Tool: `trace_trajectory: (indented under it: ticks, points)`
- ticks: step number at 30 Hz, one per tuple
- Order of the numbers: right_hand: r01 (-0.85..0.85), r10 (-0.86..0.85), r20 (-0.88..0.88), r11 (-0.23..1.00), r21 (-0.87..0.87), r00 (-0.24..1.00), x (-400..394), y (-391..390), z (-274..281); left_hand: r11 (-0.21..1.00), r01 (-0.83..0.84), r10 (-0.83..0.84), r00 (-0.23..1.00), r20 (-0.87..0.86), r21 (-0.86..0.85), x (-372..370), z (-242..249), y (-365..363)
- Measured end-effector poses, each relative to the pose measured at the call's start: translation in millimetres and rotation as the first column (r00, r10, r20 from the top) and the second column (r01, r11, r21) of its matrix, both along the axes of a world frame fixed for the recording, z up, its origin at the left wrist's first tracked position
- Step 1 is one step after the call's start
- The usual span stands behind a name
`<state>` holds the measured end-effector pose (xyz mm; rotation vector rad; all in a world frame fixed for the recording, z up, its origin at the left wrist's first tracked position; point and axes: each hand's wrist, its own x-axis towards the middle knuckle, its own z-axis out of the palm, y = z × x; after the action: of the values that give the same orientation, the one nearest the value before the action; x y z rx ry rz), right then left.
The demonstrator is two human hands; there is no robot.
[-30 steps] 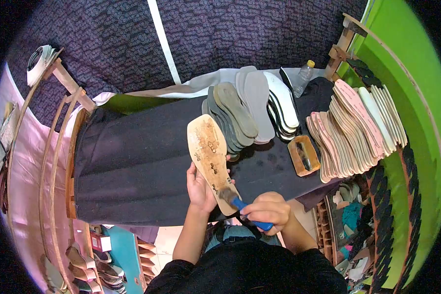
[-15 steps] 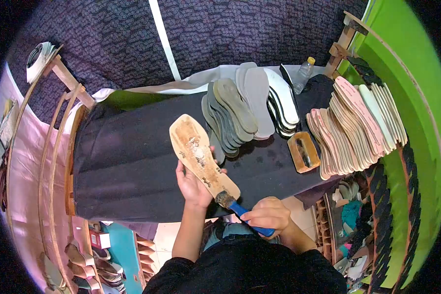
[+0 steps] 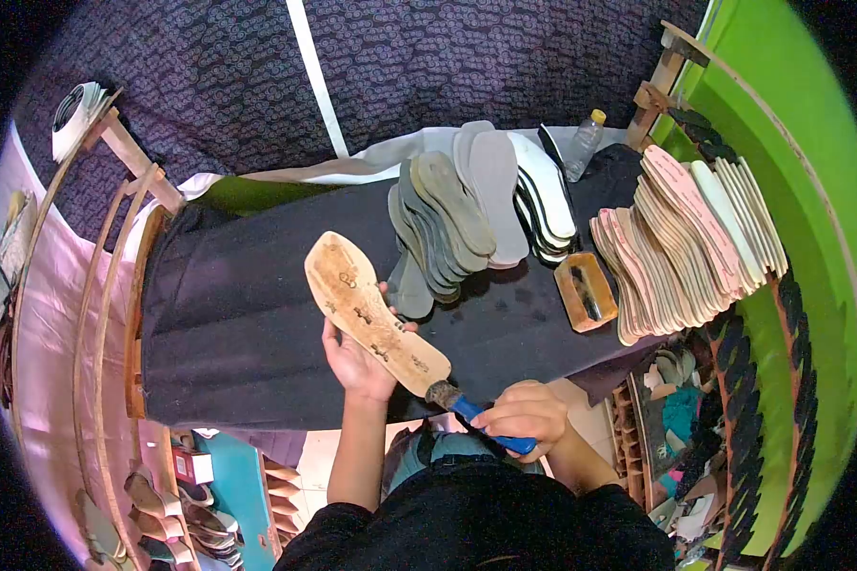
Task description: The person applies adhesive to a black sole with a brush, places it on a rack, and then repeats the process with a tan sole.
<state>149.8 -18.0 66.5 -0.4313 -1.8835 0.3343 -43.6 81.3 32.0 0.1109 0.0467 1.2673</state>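
In my left hand (image 3: 360, 366) rests a tan shoe insole (image 3: 376, 324), its wide end pointing up and left. Dark smears and wet-looking patches mark its upper face. My fingers wrap around its edges from below. My right hand (image 3: 524, 419) is closed around the blue handle of a brush (image 3: 467, 407). The dark bristles touch the heel end of the insole. On the table to the right stands an amber, cut-open container (image 3: 586, 293) with something dark inside.
A dark cloth covers the table (image 3: 238, 314). Overlapping grey soles (image 3: 448, 214), white soles (image 3: 543, 190) and a row of pink and beige insoles (image 3: 676, 247) lie on it. A clear bottle (image 3: 583, 147) with a yellow cap stands behind. Wooden rails (image 3: 114, 238) border the left side.
The insole has shifted left and slightly down in my left hand. The brush stays at its heel end, having moved little. The shiny wet patch on the insole looks smaller.
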Motion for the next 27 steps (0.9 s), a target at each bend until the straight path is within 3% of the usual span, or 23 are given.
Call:
trace_trajectory:
  ticks: [3,6,10,13,16,21,23,27]
  points:
    - [-0.022,0.03,-0.081,0.994,0.103,0.996,-8.2,9.7,6.1,1.0,0.017,-0.017,1.0,-0.017,0.001,2.3,6.6,-4.5]
    - [0.006,0.001,-0.056,0.993,0.116,0.998,-11.5,11.5,8.4,0.998,0.059,-0.06,0.994,-0.088,-0.01,8.2,7.0,-9.3]
    - [-0.006,0.007,-0.027,1.0,0.021,1.0,-2.5,0.1,0.3,0.999,0.045,-0.045,0.998,-0.054,-0.003,5.9,0.1,-6.1]
    - [0.026,-0.025,-0.048,1.0,0.016,0.999,-3.4,4.3,7.1,0.999,0.041,-0.041,0.998,-0.047,-0.002,6.0,2.5,-8.2]
    - [0.131,-0.121,-0.088,0.984,0.12,0.989,-11.2,10.7,9.5,0.997,0.074,-0.074,0.991,-0.108,-0.005,10.8,2.6,-12.8]
    - [0.047,-0.045,-0.072,0.999,0.015,0.996,-1.9,-1.4,0.9,0.998,0.07,-0.069,0.995,-0.074,0.005,7.2,0.5,-10.1]
    - [0.043,-0.044,-0.055,0.999,-0.012,0.998,-1.2,-3.8,-1.0,0.992,0.087,-0.083,0.996,-0.041,0.093,4.7,-3.2,-9.3]
    - [0.02,-0.013,-0.11,0.998,0.06,0.994,-13.0,3.4,5.9,0.996,0.09,-0.087,0.988,-0.125,0.019,8.6,4.4,-13.4]
